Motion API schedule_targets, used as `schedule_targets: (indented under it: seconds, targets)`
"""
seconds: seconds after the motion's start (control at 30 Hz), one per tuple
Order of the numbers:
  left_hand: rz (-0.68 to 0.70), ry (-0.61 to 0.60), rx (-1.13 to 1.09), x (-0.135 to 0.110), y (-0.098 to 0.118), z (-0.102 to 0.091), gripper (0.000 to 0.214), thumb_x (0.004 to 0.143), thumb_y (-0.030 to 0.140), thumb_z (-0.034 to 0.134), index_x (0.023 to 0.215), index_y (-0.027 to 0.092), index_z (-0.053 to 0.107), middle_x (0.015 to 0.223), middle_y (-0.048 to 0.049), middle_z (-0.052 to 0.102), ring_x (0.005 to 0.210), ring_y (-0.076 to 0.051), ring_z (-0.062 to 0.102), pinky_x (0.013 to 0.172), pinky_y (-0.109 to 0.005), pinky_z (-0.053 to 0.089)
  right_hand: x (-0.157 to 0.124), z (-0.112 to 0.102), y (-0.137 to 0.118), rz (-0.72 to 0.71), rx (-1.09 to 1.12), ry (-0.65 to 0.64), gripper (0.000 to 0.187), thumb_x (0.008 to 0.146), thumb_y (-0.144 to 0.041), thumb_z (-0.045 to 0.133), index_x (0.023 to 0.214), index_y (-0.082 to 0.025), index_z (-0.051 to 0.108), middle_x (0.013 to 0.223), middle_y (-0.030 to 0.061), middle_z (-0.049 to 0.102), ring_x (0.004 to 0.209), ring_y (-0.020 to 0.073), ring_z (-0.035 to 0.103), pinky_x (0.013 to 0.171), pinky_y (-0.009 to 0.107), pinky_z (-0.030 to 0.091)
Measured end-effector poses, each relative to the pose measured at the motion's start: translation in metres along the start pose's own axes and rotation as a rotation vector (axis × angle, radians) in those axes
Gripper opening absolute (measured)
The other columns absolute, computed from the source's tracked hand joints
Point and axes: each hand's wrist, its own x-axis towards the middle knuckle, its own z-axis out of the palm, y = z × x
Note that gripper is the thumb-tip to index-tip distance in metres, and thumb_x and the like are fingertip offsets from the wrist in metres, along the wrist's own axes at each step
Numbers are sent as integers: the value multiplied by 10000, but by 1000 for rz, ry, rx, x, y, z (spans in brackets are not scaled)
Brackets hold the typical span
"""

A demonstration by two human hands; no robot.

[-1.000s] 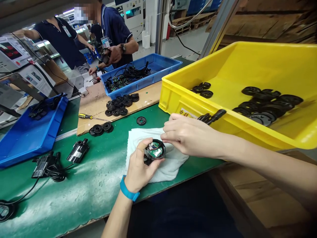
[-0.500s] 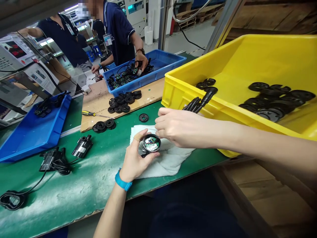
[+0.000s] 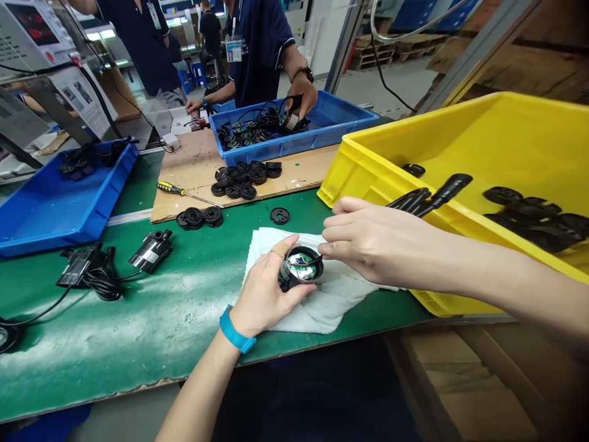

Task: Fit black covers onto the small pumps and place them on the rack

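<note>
My left hand [image 3: 267,288] is closed around a small black pump housing [image 3: 302,265], its round open end facing up at me. Inside the rim, a green circuit board and shiny, clear-looking patches show. My right hand [image 3: 356,239] is closed on a black cable [image 3: 414,199], pinching it close to the housing's right rim. The bundled rest of the cable sticks out behind that hand, over the yellow bin's edge. Both hands are above a white cloth [image 3: 317,313] on the green bench. Just behind the cloth lies a flat black disc [image 3: 280,215] with cut-outs.
A yellow bin [image 3: 368,169] with black parts stands right. Black round parts [image 3: 246,175] and a screwdriver [image 3: 177,189] lie on and by a board. Two pumps [image 3: 151,250] lie left, near a blue tray [image 3: 92,209]. Across the bench, a co-worker's hand [image 3: 301,98] is in another blue tray [image 3: 276,147].
The view has shifted, with my hands and the housing now further right in it. The housing is tilted more, and the cable's end points further right. Both hands keep their hold.
</note>
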Motion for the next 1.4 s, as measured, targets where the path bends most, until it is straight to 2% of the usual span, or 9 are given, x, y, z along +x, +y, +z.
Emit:
schedule_targets:
  seconds: [0.13, 0.33, 0.5, 0.67, 0.83, 0.97, 1.13, 1.23, 1.4]
  targets:
    - [-35, -46, -64, 6, -1, -18, 849, 817, 375, 824, 1532, 276, 378, 1468, -122, 589, 1344, -311, 584, 1144, -480, 472, 2, 1, 0, 11, 18, -13, 353, 950, -66, 444, 683, -206, 628, 649, 22, 552, 638, 185, 408, 740, 372, 263]
    - [-157, 156, 228, 74, -44, -58, 261, 964, 303, 610, 1166, 158, 687, 1173, -123, 712, 1007, -233, 700, 947, -392, 554, 5, -1, -1, 64, 57, -53, 309, 930, -49, 463, 703, -193, 617, 678, 12, 559, 629, 172, 396, 753, 363, 258]
    - [-85, -275, 588, 138, -67, -21, 413, 865, 326, 735, 1242, 161, 692, 1214, -142, 664, 1177, -320, 606, 1047, -442, 470, 11, -10, -6, 87, -1, -75, 301, 873, -13, 499, 650, -188, 599, 667, 29, 580, 640, 180, 390, 767, 365, 249]
    - [-115, -349, 611, 156, -75, -2, 270, 770, 163, 768, 1039, 167, 750, 983, -100, 664, 1014, -294, 649, 938, -402, 518, 16, -16, -8, 98, -60, -118, 302, 846, -1, 523, 619, -183, 602, 653, 35, 589, 621, 178, 361, 747, 362, 235]
    - [-131, -172, 555, 118, -71, -49, 330, 865, 222, 695, 1187, 185, 636, 1151, -100, 605, 1084, -224, 614, 939, -344, 532, 13, -11, -5, 112, -52, -181, 280, 829, 14, 542, 633, -170, 620, 671, 33, 596, 619, 168, 356, 741, 363, 215]
    - [-195, 101, 313, 40, -57, -83, 369, 920, 311, 648, 1271, 227, 574, 1221, -90, 543, 1086, -186, 611, 934, -341, 558, 12, -10, -5, 100, -37, -135, 269, 803, 21, 559, 623, -172, 611, 672, 36, 593, 626, 170, 367, 746, 365, 205]
    - [-279, 125, 429, -47, -52, -96, 127, 906, 309, 669, 995, 219, 668, 1197, -100, 601, 1188, -274, 616, 1037, -492, 515, 10, -10, -5, 89, -42, -107, 277, 819, 18, 546, 632, -175, 613, 690, 43, 603, 643, 177, 386, 764, 370, 204]
    - [-332, 199, 419, -60, -46, -89, 161, 898, 328, 689, 1011, 220, 652, 1266, -119, 647, 1247, -317, 617, 1084, -560, 477, 10, -11, -6, 88, -53, -118, 277, 813, 24, 545, 630, -172, 615, 685, 45, 603, 641, 176, 389, 762, 369, 205]
    - [-240, 290, 50, -30, 1, -59, 490, 881, 325, 748, 1317, 254, 534, 1379, -113, 630, 1304, -266, 611, 1126, -465, 492, 13, -15, -7, 82, -54, -151, 254, 804, 15, 573, 636, -166, 632, 669, 44, 606, 638, 174, 398, 755, 362, 214]
